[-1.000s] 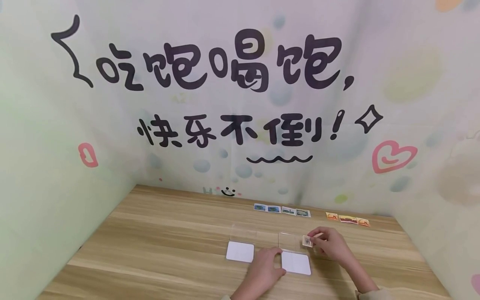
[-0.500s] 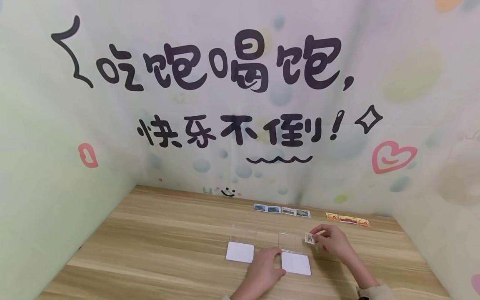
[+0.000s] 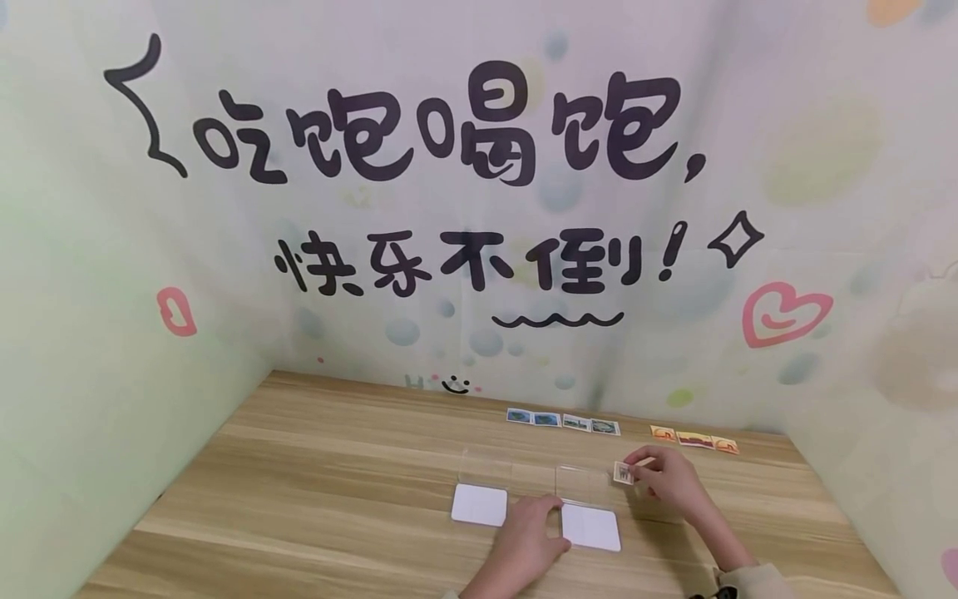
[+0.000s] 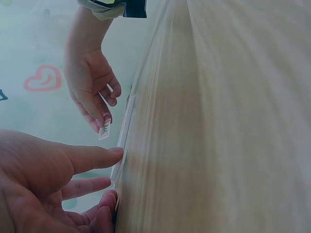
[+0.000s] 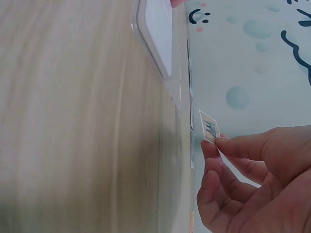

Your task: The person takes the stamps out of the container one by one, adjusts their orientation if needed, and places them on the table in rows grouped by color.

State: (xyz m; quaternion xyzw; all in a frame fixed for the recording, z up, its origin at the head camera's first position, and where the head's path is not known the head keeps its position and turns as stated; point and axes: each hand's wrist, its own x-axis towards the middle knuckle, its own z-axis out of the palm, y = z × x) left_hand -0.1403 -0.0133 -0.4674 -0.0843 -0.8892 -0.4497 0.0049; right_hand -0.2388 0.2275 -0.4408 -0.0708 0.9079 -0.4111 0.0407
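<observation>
My right hand [image 3: 669, 481] pinches a small postage stamp [image 3: 623, 472] by its edge, thumb against fingertips. Held above the table, the stamp [image 5: 209, 127] shows a pale border and a dark picture. My left hand [image 3: 526, 537] rests on the table, with thumb and index fingertips touching the left edge of an opened clear case. White backing [image 3: 590, 527] fills the near half of that case; its transparent lid [image 3: 580, 485] lies folded away from me. In the left wrist view, the thumb [image 4: 97, 158] is straight along the case edge.
A second opened clear case with white backing [image 3: 479, 504] lies to the left. Along the back, blue and green stamps [image 3: 547, 418] form one row, and orange-yellow stamps [image 3: 695, 438] another at right. A printed wall cloth [image 3: 419, 349] borders the wooden table [image 3: 299, 474].
My right hand has moved slightly right and away from me with the stamp, lifting it off the lid's right side. The left hand has stayed in place.
</observation>
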